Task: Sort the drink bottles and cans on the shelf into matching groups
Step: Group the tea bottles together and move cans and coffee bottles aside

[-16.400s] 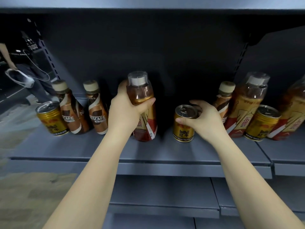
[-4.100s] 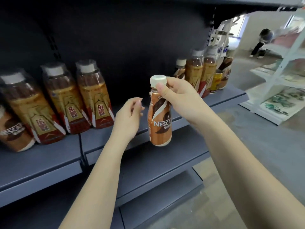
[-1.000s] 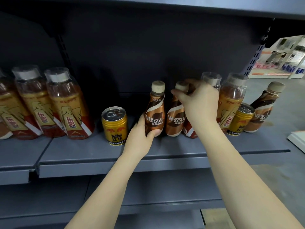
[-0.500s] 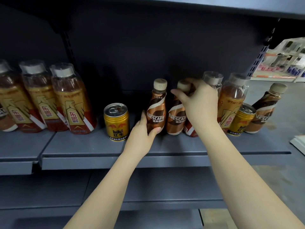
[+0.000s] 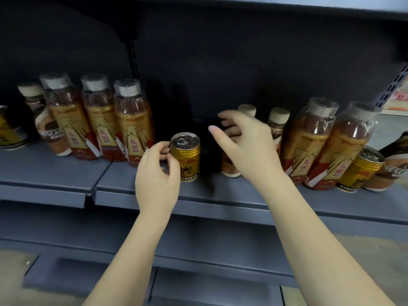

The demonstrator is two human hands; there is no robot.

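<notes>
Here the gold can (image 5: 186, 156) stands upright just right of the left hand (image 5: 157, 171) — its fingers curl against the can's side — while the right hand (image 5: 242, 146) hovers spread, empty

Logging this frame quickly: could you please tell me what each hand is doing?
Left hand: closed on the gold can.
Right hand: open, holding nothing.

Coffee bottle, far left (image 5: 51, 133): read "NESCA", the rest hidden.
Tall bottle beside the can (image 5: 135, 138): bore "东鹏" in red.
Tall bottle, right (image 5: 337, 155): bore "东鹏".
Coffee bottle, far right (image 5: 395, 166): read "NESC", cut off.
Middle can (image 5: 187, 160): print blurred.
</notes>
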